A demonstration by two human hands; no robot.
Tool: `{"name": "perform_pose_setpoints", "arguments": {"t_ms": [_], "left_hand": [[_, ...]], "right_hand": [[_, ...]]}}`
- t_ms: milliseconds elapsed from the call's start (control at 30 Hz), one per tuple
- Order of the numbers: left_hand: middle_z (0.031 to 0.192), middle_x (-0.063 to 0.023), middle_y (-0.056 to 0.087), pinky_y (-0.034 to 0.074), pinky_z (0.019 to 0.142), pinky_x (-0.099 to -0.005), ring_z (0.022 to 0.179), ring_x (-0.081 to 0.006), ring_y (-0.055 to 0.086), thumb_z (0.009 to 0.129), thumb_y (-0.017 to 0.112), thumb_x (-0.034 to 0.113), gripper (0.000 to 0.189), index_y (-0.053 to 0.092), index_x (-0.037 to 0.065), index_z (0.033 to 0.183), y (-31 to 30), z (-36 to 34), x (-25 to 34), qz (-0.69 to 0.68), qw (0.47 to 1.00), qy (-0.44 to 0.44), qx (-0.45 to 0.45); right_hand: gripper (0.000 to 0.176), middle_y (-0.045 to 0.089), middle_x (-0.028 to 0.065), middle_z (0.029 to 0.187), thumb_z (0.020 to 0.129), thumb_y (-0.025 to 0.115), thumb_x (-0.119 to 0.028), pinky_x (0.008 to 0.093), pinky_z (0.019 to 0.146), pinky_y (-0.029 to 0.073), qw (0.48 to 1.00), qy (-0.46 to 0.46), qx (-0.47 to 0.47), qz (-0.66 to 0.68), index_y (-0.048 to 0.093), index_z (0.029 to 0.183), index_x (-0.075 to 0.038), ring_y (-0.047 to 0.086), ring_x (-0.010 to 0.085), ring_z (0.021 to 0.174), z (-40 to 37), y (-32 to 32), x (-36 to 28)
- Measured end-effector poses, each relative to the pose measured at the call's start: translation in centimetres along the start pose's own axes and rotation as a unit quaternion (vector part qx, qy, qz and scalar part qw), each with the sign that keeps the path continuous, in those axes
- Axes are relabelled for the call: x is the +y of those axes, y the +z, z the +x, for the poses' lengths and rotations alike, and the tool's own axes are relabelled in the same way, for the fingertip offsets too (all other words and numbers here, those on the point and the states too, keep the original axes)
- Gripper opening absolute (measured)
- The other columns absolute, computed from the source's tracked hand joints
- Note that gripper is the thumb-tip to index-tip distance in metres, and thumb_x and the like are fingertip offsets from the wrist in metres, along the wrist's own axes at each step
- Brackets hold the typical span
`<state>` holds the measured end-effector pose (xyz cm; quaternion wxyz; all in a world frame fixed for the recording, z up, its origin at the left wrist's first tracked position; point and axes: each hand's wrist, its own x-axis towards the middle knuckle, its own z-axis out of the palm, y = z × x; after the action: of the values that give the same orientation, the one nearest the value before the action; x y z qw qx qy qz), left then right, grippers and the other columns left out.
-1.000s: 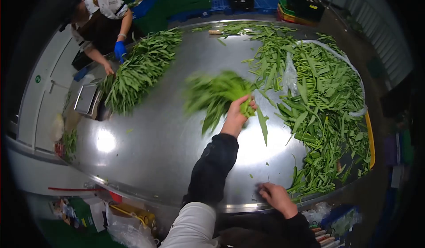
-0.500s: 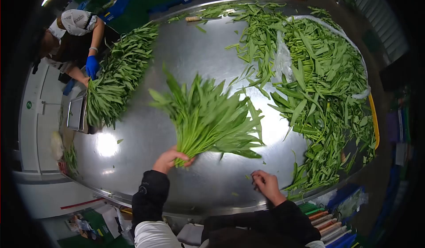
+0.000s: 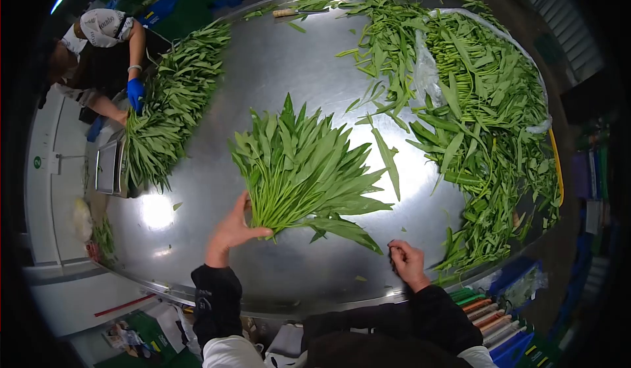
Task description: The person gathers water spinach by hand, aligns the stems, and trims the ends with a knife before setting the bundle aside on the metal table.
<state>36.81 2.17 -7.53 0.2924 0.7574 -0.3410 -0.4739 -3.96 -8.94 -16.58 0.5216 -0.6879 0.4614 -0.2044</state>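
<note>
A bunch of leafy green water spinach (image 3: 296, 164) lies on the steel table (image 3: 276, 59) in front of me, stem ends toward me and leaves fanned out. My left hand (image 3: 231, 231) is at its stem ends, thumb and fingers spread in a C around them and touching the bunch's edge. My right hand (image 3: 409, 263) hovers near the table's front edge, right of the bunch, with fingers curled together; whatever is inside them, if anything, is hidden. One loose long leaf (image 3: 386, 161) lies just beyond the bunch's right side.
A large heap of greens (image 3: 486, 138), partly on clear plastic (image 3: 427, 72), covers the table's right side. A knife (image 3: 286, 12) lies at the far edge. At left, a co-worker's blue-gloved hand (image 3: 135, 94) touches stacked bunches (image 3: 181, 92) beside a metal scale (image 3: 108, 167).
The bunch has come to rest flat on the table, its leaves no longer blurred. My left hand has loosened from a tight grip and spread. My right hand has shifted slightly right.
</note>
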Motion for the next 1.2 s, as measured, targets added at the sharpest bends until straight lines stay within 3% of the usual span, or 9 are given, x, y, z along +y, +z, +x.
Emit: {"name": "perform_pose_setpoints", "arguments": {"t_ms": [133, 200, 267, 367, 700, 933, 1067, 1133, 1200], "left_hand": [[0.13, -0.0243, 0.045, 0.039, 0.099, -0.0418, 0.119, -0.0375, 0.046, 0.051, 0.089, 0.03, 0.126, 0.009, -0.002, 0.143, 5.1, -0.4, 0.4, 0.183, 0.961, 0.148, 0.144], [0.125, -0.0244, 0.047, 0.041, 0.093, -0.0449, 0.113, -0.0417, 0.047, 0.053, 0.088, 0.025, 0.12, 0.011, -0.002, 0.142, 7.5, -0.1, 0.8, 0.232, 0.955, 0.082, 0.167], [0.118, -0.0244, 0.051, 0.042, 0.087, -0.0458, 0.107, -0.043, 0.05, 0.06, 0.084, 0.021, 0.106, 0.018, -0.002, 0.14, 9.1, 1.0, -0.2, 0.272, 0.919, 0.04, 0.282], [0.115, -0.0254, 0.054, 0.044, 0.084, -0.0459, 0.103, -0.0432, 0.053, 0.067, 0.078, 0.017, 0.089, 0.026, -0.003, 0.137, 9.2, 1.9, -0.9, 0.222, 0.905, 0.103, 0.348], [0.101, -0.02, 0.063, 0.049, 0.074, -0.0406, 0.088, -0.0382, 0.062, 0.075, 0.07, 0.012, 0.074, 0.033, 0.005, 0.138, 6.3, 3.6, -1.4, 0.18, 0.923, 0.106, 0.323], [0.101, -0.0154, 0.064, 0.048, 0.078, -0.031, 0.089, -0.0238, 0.064, 0.077, 0.064, 0.0, 0.061, 0.042, 0.003, 0.133, -3.7, 9.9, 5.5, 0.138, 0.85, 0.336, 0.381], [0.101, -0.0151, 0.062, 0.047, 0.081, -0.0348, 0.093, -0.0273, 0.061, 0.075, 0.065, -0.002, 0.06, 0.045, 0.004, 0.131, -8.7, 16.7, 4.6, 0.17, 0.871, 0.346, 0.305], [0.104, -0.0136, 0.059, 0.044, 0.083, -0.0394, 0.097, -0.031, 0.057, 0.07, 0.068, -0.001, 0.058, 0.049, 0.006, 0.125, -9.7, 18.7, 4.2, 0.355, 0.833, 0.286, 0.313], [0.105, -0.0121, 0.057, 0.041, 0.086, -0.0415, 0.101, -0.0338, 0.05, 0.068, 0.07, 0.001, 0.057, 0.051, 0.008, 0.121, -10.2, 20.1, 2.7, 0.4, 0.844, 0.227, 0.277]], "right_hand": [[0.007, 0.051, 0.0015, 0.05, 0.084, 0.061, -0.004, 0.022, 0.043, 0.038, 1.0, -0.01, 0.019, -0.022, 0.065, 0.09, -0.006, 0.048, 0.0063, 0.041, -0.1, 0.1, 0.8], [0.007, 0.05, 0.0016, 0.049, 0.084, 0.061, -0.004, 0.022, 0.043, 0.038, 0.999, -0.015, 0.028, -0.033, 0.065, 0.089, -0.006, 0.047, 0.0061, 0.041, -0.2, 0.4, 0.8], [0.006, 0.049, 0.0015, 0.049, 0.083, 0.062, -0.003, 0.022, 0.043, 0.037, 0.999, -0.011, 0.04, -0.021, 0.065, 0.089, -0.006, 0.047, 0.0059, 0.041, -0.2, 0.4, 0.5], [0.006, 0.049, 0.0011, 0.049, 0.083, 0.062, -0.003, 0.0215, 0.043, 0.037, 0.999, 0.005, 0.044, -0.018, 0.065, 0.088, -0.005, 0.046, 0.0054, 0.041, -0.2, 0.5, 0.5], [0.006, 0.044, 0.0006, 0.048, 0.081, 0.063, -0.001, 0.0217, 0.042, 0.034, 0.998, 0.005, 0.067, -0.018, 0.065, 0.086, -0.005, 0.041, 0.0051, 0.041, -0.1, 0.8, 0.9], [0.007, 0.043, 0.0007, 0.049, 0.08, 0.063, -0.001, 0.0215, 0.043, 0.033, 0.997, -0.011, 0.069, -0.043, 0.065, 0.085, -0.006, 0.039, 0.0053, 0.042, -0.1, 0.7, 0.3], [0.007, 0.042, -0.0003, 0.048, 0.08, 0.063, -0.001, 0.0211, 0.043, 0.034, 0.997, -0.004, 0.068, -0.046, 0.065, 0.084, -0.006, 0.039, 0.0051, 0.041, 0.2, 0.7, -0.3], [0.008, 0.043, -0.0009, 0.048, 0.079, 0.063, 0.0, 0.0207, 0.043, 0.035, 0.996, -0.004, 0.073, -0.049, 0.065, 0.084, -0.006, 0.04, 0.0049, 0.04, 0.1, 0.8, 0.1], [0.008, 0.044, -0.0012, 0.048, 0.079, 0.063, 0.0, 0.0208, 0.044, 0.036, 0.996, 0.002, 0.066, -0.057, 0.065, 0.083, -0.006, 0.04, 0.0048, 0.04, 0.0, 0.7, 0.3]]}}
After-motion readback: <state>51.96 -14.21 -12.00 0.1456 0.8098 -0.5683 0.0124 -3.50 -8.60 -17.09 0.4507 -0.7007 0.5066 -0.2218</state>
